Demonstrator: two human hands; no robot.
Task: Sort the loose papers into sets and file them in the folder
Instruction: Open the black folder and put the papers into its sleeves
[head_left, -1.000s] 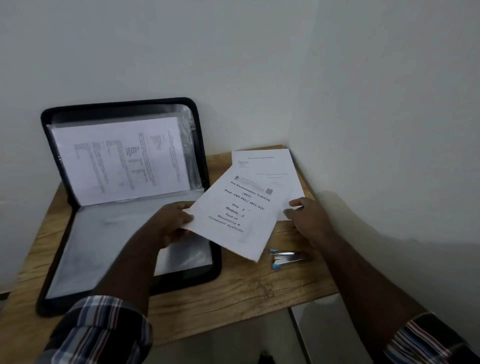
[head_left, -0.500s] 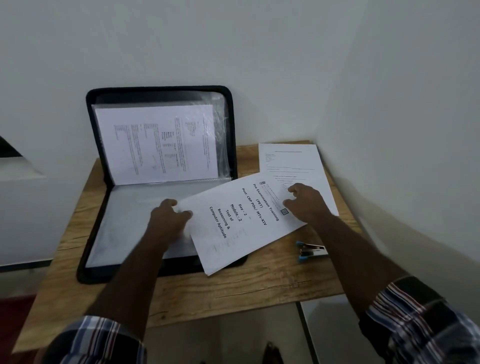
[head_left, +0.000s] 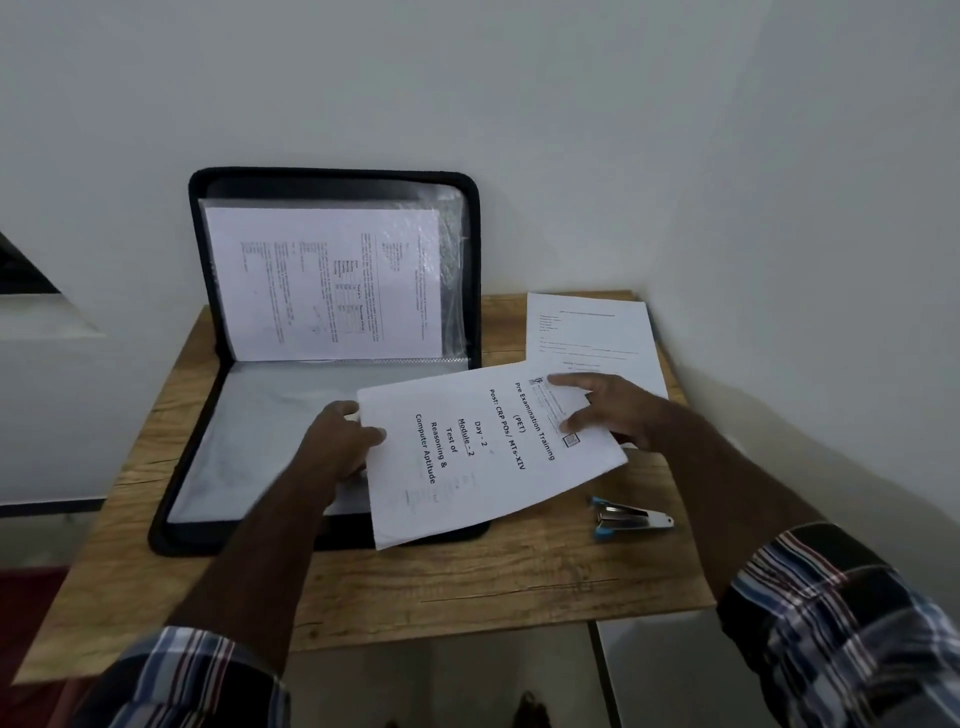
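Evidently the filing step is in hand: the left hand (head_left: 340, 441) pinches the near-left edge of the printed set (head_left: 488, 447), thumb on top, while the right hand (head_left: 618, 410) lies open on its far end, fingers spread and pressing; the set lies slantwise, half over the folder (head_left: 332, 540) and half over the table (head_left: 467, 587); the folder stands open, its back leaf against the wall with one sheet already sleeved, its lower sleeve apparently free; next, I judge, the set must be squared and slid leftward into that sleeve; another loose sheet (head_left: 587, 332) waits by the corner wall; the stapler (head_left: 631, 518) lies just beside the set's near edge, so room is tight rightward, freer toward the front edge.
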